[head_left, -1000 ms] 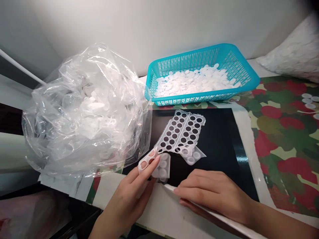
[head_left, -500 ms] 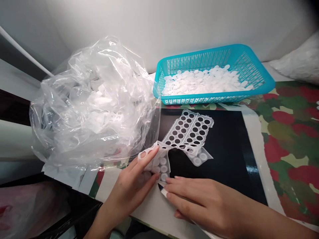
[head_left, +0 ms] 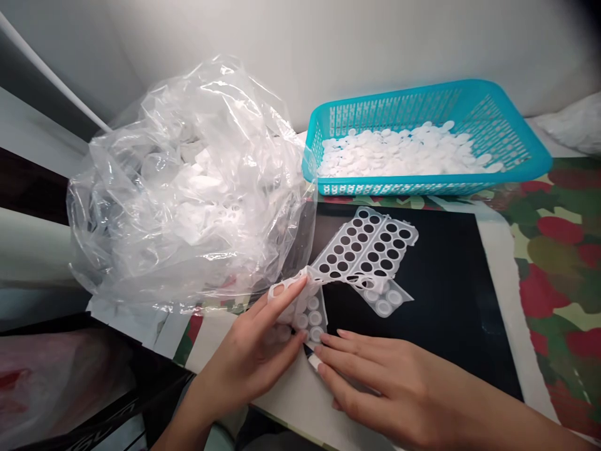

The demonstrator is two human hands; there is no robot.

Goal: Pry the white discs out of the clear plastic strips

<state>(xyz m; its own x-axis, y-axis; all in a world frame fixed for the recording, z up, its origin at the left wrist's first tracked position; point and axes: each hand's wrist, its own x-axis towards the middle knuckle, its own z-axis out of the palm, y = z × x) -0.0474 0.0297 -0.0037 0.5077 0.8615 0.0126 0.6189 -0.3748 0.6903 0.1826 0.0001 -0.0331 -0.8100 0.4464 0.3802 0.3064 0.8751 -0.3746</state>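
Observation:
A translucent white sheet with rows of round holes [head_left: 385, 241] lies slantwise on a black board [head_left: 436, 300]. Its near end curls up over my left hand [head_left: 253, 351], whose fingers hold the lifted edge. Beneath that edge, a clear backing sheet with round white discs [head_left: 313, 318] shows, partly hidden by my left fingers; my left thumb is close to its near corner. My right hand [head_left: 375, 376] rests with fingers stretched out, tips by the same corner and a small white piece [head_left: 315, 361]. Another disc-bearing corner [head_left: 385, 300] pokes out from under the holed sheet.
Behind the board stands a turquoise basket [head_left: 436, 186] with many white discs [head_left: 399, 153]. At left is a big clear plastic bag [head_left: 141, 244] stuffed with white scraps. A patterned cloth [head_left: 568, 275] covers the table at right, and another bag [head_left: 575, 125] sits far right.
The whole view has shifted, so the basket, bag and sheets appear farther right. Both hands keep nearly the same places on the sheets.

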